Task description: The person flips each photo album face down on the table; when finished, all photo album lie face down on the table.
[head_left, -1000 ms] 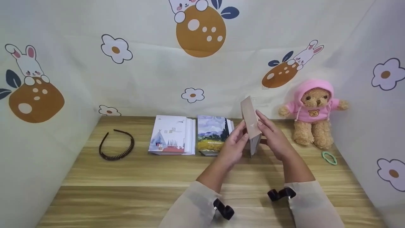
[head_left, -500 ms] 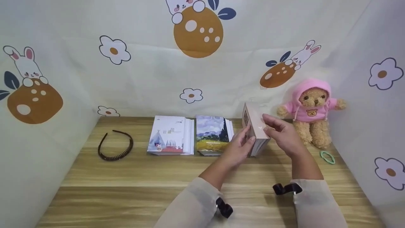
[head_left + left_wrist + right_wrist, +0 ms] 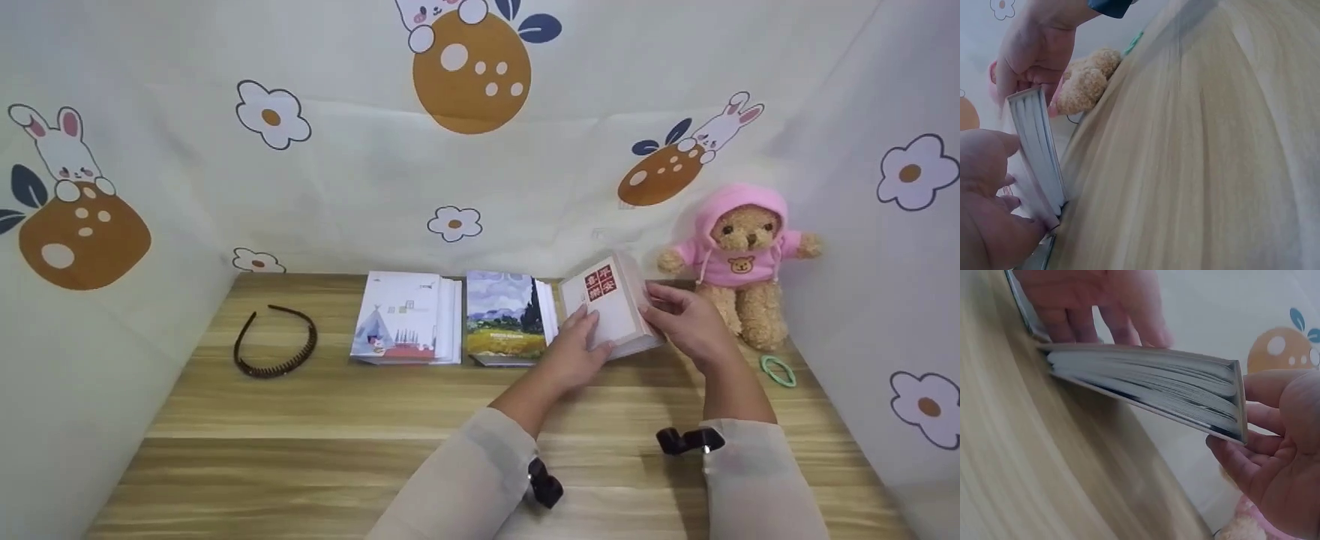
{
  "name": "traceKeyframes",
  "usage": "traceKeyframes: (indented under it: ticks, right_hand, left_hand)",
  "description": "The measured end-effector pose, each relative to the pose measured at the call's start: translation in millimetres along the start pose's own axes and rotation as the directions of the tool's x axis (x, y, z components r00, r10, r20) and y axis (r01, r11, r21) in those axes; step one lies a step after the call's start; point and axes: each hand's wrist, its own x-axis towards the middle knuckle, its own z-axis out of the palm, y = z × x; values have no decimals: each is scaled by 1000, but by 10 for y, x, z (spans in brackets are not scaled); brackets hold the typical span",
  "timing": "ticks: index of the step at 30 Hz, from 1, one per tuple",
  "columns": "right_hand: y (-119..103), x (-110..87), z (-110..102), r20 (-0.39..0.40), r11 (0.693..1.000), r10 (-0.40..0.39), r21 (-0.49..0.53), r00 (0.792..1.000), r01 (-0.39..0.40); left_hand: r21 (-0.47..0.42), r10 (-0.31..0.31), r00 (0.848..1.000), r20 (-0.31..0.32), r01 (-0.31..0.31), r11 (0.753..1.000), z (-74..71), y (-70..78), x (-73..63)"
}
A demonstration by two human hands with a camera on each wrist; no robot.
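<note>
A thick, pale photo album (image 3: pixel 616 313) with red character squares on its cover leans at a slant, its spine side raised off the wooden table (image 3: pixel 315 457). Its fore-edge is low, near the tabletop. My left hand (image 3: pixel 576 351) rests its fingers and thumb on the front cover. At the spine, my right hand (image 3: pixel 691 324) holds the album, with a finger under the lower cover in the right wrist view. White page edges (image 3: pixel 1151 385) show between the covers. Just left lies a photo album with a painted landscape (image 3: pixel 504 319), and farther left a white album with a tent picture (image 3: pixel 397 319).
A teddy bear in a pink hoodie (image 3: pixel 742 266) sits at the back right, close to my right hand. A green hair tie (image 3: pixel 778 371) lies before it. At the left is a dark toothed headband (image 3: pixel 276 367). Patterned cloth walls (image 3: pixel 360 180) enclose the table.
The album has turned from upright on edge to leaning down leftward, so its front cover now faces up. My right hand has moved right and down along with the spine.
</note>
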Motion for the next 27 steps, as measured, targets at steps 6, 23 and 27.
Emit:
traceKeyframes:
  ticks: [6,23,27]
  right_hand:
    - [163,40,-32,32,990,111,-91,993,-108]
    - [82,56,136,-109,990,131,-46,985,-137]
    - [-101,61,253,-140,997,70,-15,988,-73]
  left_hand:
    - [9,-40,999,31,39,999,-3,-10,5]
    - [-189,41,998,-41,-48,981,-196,-72,-80]
    - [-289,29,996,-90,-54,956,-409,-127,-153]
